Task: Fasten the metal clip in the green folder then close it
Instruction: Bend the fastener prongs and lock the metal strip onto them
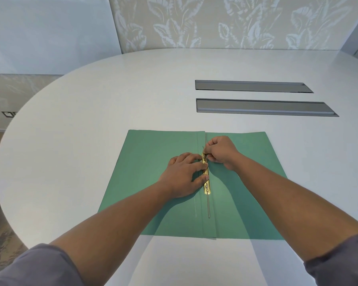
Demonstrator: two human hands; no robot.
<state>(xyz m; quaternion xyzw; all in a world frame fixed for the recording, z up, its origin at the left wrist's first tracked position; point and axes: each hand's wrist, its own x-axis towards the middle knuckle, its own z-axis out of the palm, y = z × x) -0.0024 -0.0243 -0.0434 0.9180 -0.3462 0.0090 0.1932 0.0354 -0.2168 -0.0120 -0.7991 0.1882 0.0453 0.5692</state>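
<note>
A green folder (153, 153) lies open and flat on the white table. Along its centre fold runs a gold metal clip (206, 183), with a thin metal prong (208, 207) extending toward me and another toward the far edge. My left hand (183, 175) presses down on the clip's left side, thumb and fingertips touching the bar. My right hand (220, 152) is closed at the clip's far end, pinching it between thumb and fingers. The far end of the clip is hidden by my fingers.
The white oval table (91, 120) carries two long grey recessed cable slots (254, 86) (265, 107) beyond the folder at the right. The table's curved edge drops off at the left. A patterned wall stands behind.
</note>
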